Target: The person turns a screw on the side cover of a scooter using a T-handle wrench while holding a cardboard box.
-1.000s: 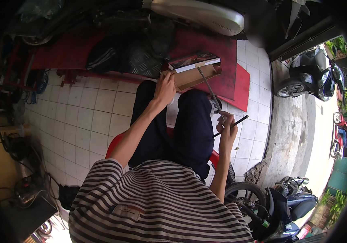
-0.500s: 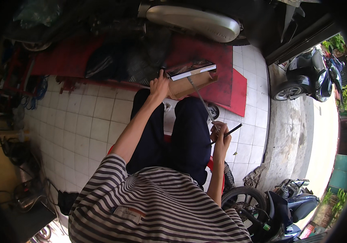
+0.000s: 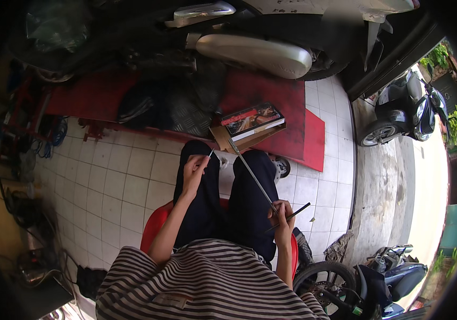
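Observation:
My right hand (image 3: pixel 282 218) is closed around a T-handle wrench (image 3: pixel 252 173) near its black crossbar. The wrench's long metal shaft slants up and left over my right thigh, its far end by the front of a cardboard box (image 3: pixel 222 137). Between the fingertips of my left hand (image 3: pixel 192 173), above my left knee, is a small thin piece (image 3: pixel 211 152) with a bright tip; its kind is too small to make out. The box's dark printed lid (image 3: pixel 252 118) lies slightly askew over the brown tray, which shows at the left and front.
The box rests on a red lift platform (image 3: pixel 287 133) beside dark cloth (image 3: pixel 143 101). Above it stands a motorbike with a silver side cover (image 3: pixel 255 53). I sit on a red seat (image 3: pixel 156 226). More motorbikes (image 3: pixel 404 114) are parked at the right.
My left hand has drawn back from the box toward my knee with the small thin piece. The raised lid has come down over the tray. My right hand and the wrench have shifted slightly nearer me.

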Demonstrator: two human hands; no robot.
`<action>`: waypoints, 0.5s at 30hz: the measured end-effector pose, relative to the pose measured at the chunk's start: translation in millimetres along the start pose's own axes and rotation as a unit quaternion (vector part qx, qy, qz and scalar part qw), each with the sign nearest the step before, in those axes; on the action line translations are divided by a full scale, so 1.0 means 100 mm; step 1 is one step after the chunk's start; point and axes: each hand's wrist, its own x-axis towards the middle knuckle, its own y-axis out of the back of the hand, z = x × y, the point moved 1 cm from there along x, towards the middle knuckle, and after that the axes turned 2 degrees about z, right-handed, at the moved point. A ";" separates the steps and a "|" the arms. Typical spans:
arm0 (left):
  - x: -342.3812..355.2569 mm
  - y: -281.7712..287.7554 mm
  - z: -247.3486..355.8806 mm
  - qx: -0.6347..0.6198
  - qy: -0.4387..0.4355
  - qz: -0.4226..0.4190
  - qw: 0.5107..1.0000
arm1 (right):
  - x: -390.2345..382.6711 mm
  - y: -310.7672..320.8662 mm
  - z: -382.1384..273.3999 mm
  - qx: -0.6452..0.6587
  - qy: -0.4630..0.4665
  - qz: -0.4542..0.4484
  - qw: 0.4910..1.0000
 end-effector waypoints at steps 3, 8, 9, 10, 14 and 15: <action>-0.01 0.21 -0.16 -0.031 -0.022 -0.044 0.998 | -0.06 -0.16 -0.12 -0.010 -0.050 -0.022 0.998; 0.02 0.24 -0.08 -0.084 -0.013 -0.100 0.991 | -0.07 -0.26 -0.02 -0.026 -0.037 -0.056 0.997; 0.02 0.25 -0.09 -0.118 -0.005 -0.095 0.988 | -0.07 -0.28 -0.01 -0.028 -0.037 -0.057 0.997; 0.02 0.30 -0.16 -0.184 0.017 -0.093 0.978 | -0.09 -0.29 0.02 -0.032 -0.042 -0.058 0.997; 0.01 0.39 -0.22 -0.304 0.060 -0.057 0.949 | -0.15 -0.33 0.01 -0.074 -0.045 -0.077 0.993; 0.02 0.40 -0.22 -0.311 0.063 -0.059 0.947 | -0.15 -0.36 -0.01 -0.084 -0.041 -0.079 0.992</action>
